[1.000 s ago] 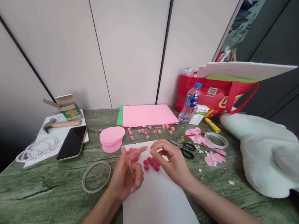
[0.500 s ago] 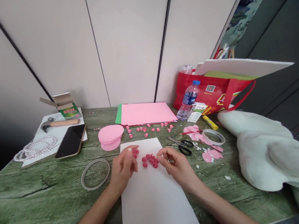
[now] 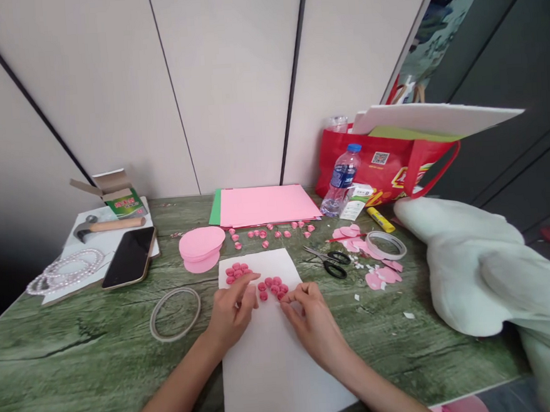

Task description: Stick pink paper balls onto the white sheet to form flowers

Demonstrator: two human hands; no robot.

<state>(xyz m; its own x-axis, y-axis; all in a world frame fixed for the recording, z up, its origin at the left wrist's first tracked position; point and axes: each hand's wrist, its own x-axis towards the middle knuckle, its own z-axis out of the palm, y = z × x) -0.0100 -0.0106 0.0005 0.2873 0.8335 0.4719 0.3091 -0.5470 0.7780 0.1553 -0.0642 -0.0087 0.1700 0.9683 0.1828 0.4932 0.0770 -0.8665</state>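
A white board [image 3: 262,370] lies lengthwise in front of me, bearing small rolled pink paper roses in two clusters. One rose cluster [image 3: 236,270] sits at its top left; the other rose cluster [image 3: 272,284] is right of centre. My left hand [image 3: 235,308] hovers over the board between them, index finger stretched out and thumb apart, holding nothing. With thumb and fingertips, my right hand [image 3: 310,316] pinches the lowest paper rose [image 3: 281,296] of the right cluster, at the board's surface. Its fingertips partly cover that rose.
Behind the board are loose paper roses [image 3: 264,234], pink sheets [image 3: 270,205] and pink paper ovals [image 3: 202,245]. Black scissors [image 3: 330,265], a tape roll [image 3: 386,246] and pink scraps lie right. Another tape roll [image 3: 175,314], a phone [image 3: 130,257] and a hammer [image 3: 111,225] are left.
My right hand has lowered slightly to the right cluster's lowest rose. My left hand has shifted down, uncovering the left cluster. The camera view has shifted slightly.
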